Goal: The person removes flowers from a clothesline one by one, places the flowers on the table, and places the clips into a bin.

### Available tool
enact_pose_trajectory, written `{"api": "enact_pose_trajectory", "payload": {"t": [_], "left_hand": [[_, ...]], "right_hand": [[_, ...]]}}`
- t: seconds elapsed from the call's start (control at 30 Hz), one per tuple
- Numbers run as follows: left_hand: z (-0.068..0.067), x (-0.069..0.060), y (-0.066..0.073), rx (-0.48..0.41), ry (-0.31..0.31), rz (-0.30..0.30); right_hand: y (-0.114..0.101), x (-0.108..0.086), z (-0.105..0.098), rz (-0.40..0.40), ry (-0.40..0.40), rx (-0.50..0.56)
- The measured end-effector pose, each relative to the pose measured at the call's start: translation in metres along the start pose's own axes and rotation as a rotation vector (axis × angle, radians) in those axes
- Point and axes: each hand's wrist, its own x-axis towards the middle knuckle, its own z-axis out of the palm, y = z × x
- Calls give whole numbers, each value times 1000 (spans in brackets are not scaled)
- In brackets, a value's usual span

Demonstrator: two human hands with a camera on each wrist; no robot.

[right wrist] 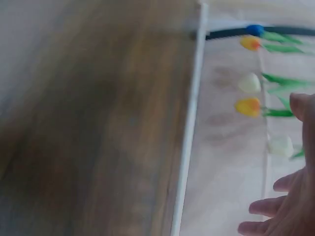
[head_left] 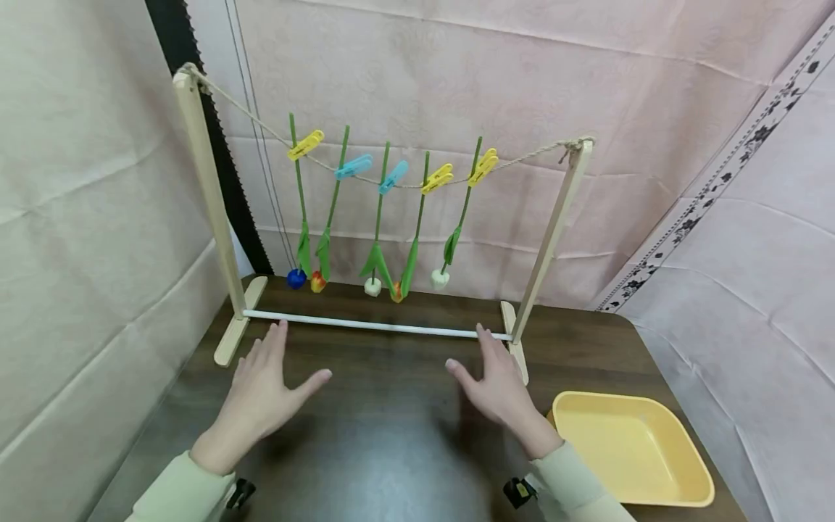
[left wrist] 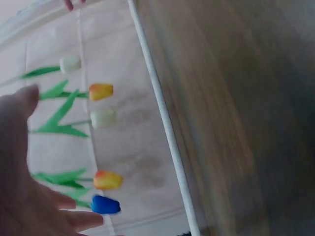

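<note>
Both hands hover over the table with fingers spread and nothing held. My left hand [head_left: 264, 388] is in front of the left end of a white rod [head_left: 365, 323], and my right hand [head_left: 499, 388] is near its right end. Behind them, artificial tulips hang head down from a rope [head_left: 535, 152], clipped by yellow clothespins [head_left: 437, 178] and blue clothespins [head_left: 354, 167]. The blue tulip [left wrist: 105, 204] hangs at the far left. Orange-yellow tulips [right wrist: 247, 106] and white tulips [head_left: 440, 278] hang further along.
A wooden frame with a left post [head_left: 207, 188] and a right post [head_left: 554, 232] holds the rope. At the right of the dark wooden table [head_left: 365, 449] stands a yellow tray [head_left: 633, 449]. Pale cloth [head_left: 489, 80] surrounds the table.
</note>
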Motion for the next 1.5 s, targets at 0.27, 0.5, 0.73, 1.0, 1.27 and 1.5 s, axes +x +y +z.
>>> {"api": "enact_pose_trajectory", "payload": {"t": [0.27, 0.5, 0.73, 1.0, 1.27, 1.5], "left_hand": [[-22, 18, -22, -337, 135, -153], [-43, 39, -40, -606, 385, -179], [-47, 59, -50, -673, 500, -217], [-45, 80, -68, -624, 510, -239], [-43, 104, -80, -732, 404, -325], [-43, 117, -85, -814, 275, -323]], "right_hand": [[12, 20, -19, 231, 102, 402], [13, 39, -16, 304, 354, 568], [18, 51, -9, 372, 557, 626], [26, 68, -6, 410, 694, 574], [34, 87, -12, 405, 763, 541], [38, 92, -15, 383, 691, 572]]}}
